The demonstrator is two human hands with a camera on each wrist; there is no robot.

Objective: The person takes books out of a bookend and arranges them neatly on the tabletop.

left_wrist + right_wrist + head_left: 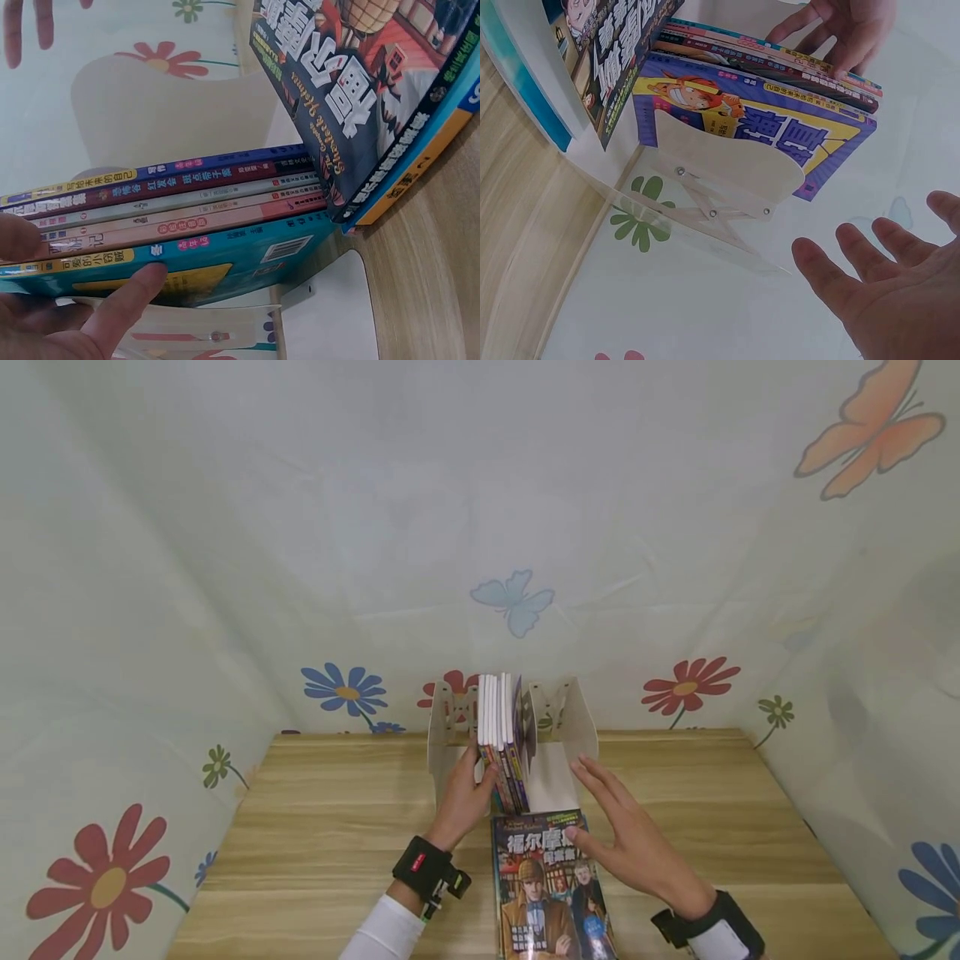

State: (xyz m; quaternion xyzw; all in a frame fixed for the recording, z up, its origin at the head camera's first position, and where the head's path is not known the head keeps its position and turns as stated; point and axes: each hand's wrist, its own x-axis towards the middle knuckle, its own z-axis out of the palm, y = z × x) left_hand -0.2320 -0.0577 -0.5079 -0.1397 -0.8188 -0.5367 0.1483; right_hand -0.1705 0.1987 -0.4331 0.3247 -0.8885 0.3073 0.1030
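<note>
Several thin books [501,718] stand upright, side by side, in a white expandable bookend [579,727]. My left hand [467,795] holds this row from the left, its thumb on the spines and a finger against the teal book [247,259] on the outside. At the row's other side is a purple and yellow book [772,120], next to a divider of the bookend. My right hand [637,839], fingers spread and holding nothing, hovers right of the stacked books. The top one is a Sherlock Holmes book [536,885], lying flat in front of the bookend.
The bookend stands on a wood-grain table [337,827] near its back edge. Behind and beside the table hangs a pale curtain [420,527] with flowers and butterflies. Under the Sherlock Holmes book lies a blue-edged book [420,169].
</note>
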